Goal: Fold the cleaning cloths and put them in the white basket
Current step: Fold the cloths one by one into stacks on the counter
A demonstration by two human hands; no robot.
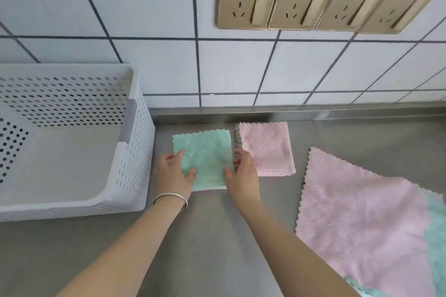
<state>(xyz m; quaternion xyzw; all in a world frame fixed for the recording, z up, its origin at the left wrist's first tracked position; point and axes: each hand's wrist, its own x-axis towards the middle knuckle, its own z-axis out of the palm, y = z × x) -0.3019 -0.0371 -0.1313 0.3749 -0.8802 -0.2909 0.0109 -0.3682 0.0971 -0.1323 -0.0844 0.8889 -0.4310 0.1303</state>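
Both hands grip the folded green cloth (pixel 205 154) on the steel counter (pixel 205 236) — left hand (pixel 172 172) pinching its left edge, right hand (pixel 242 172) its right (thumbs on top). Just beside: the white basket (pixel 135 152), left — a folded pink cloth (pixel 268 149), right.

Basket (pixel 135 176) left of two folded cloths (pixel 205 154)
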